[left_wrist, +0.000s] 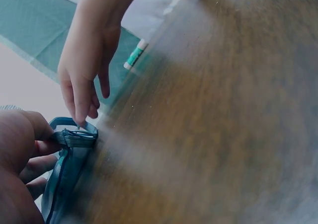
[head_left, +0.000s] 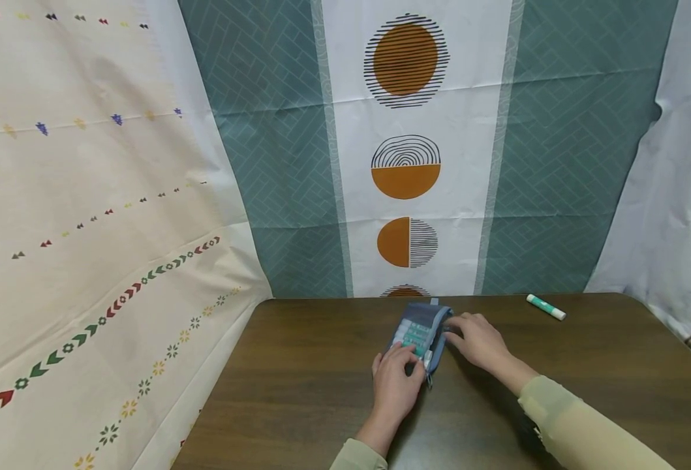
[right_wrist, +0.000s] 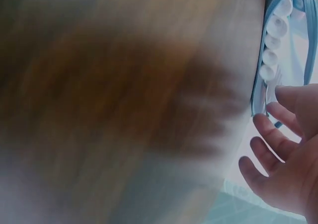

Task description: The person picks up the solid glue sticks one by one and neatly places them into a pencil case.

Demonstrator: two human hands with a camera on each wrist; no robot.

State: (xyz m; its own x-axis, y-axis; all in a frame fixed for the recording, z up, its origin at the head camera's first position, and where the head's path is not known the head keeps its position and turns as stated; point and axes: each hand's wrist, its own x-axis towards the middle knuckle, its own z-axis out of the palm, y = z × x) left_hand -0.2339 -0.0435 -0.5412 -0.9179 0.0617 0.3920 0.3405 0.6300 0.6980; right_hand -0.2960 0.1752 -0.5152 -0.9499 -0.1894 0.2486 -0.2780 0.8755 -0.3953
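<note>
A blue zip pouch (head_left: 408,320) with a see-through side lies on the table, its zip side gaping. Green-labelled tubes (head_left: 417,336) show through that side, and in the right wrist view several round white tube ends (right_wrist: 272,42) line up inside the opening. My left hand (head_left: 397,385) pinches the pouch's near end between thumb and fingers, close to the zip pull (head_left: 430,382). At the right edge of the opening is my right hand (head_left: 479,339), fingers apart and loosely bent in the right wrist view (right_wrist: 293,139). Its fingertips are right at the pouch's rim.
A single white tube with a green label (head_left: 546,307), shaped like a glue stick, lies at the table's back right. The brown wooden table (head_left: 298,391) ends at a hanging green and white patterned cloth (head_left: 286,196). Cream patterned cloth (head_left: 116,228) hangs at the left.
</note>
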